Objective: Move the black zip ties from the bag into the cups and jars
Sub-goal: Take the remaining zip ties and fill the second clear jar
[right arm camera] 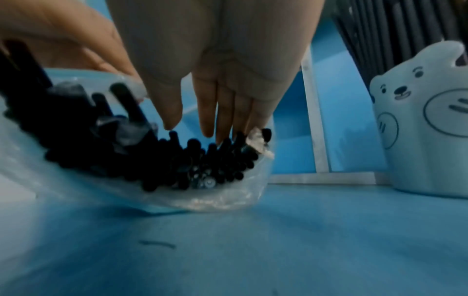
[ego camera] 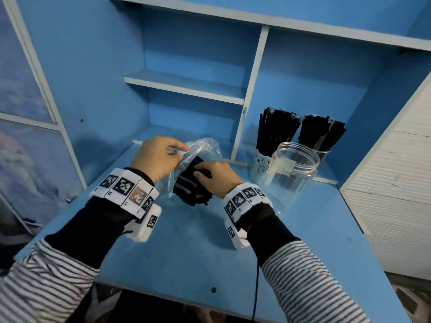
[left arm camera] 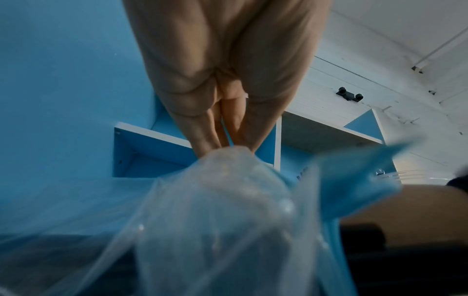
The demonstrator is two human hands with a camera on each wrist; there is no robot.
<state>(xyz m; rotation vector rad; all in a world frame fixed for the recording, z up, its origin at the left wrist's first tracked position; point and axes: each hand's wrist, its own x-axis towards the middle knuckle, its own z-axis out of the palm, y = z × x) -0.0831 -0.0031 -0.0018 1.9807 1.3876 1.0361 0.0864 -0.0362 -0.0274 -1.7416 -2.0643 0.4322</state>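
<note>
Right hand fingers straight, tips on the zip ties; left hand pinching the bag open. Best to scoop a modest bundle, then lift toward the empty jar.

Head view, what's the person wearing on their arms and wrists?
Both arms wear black-and-white striped sleeves over tight black undersleeves. Each wrist carries a white band of square black-and-white markers with a white camera block beneath. A thin dark cable hangs below the right wrist.
</note>
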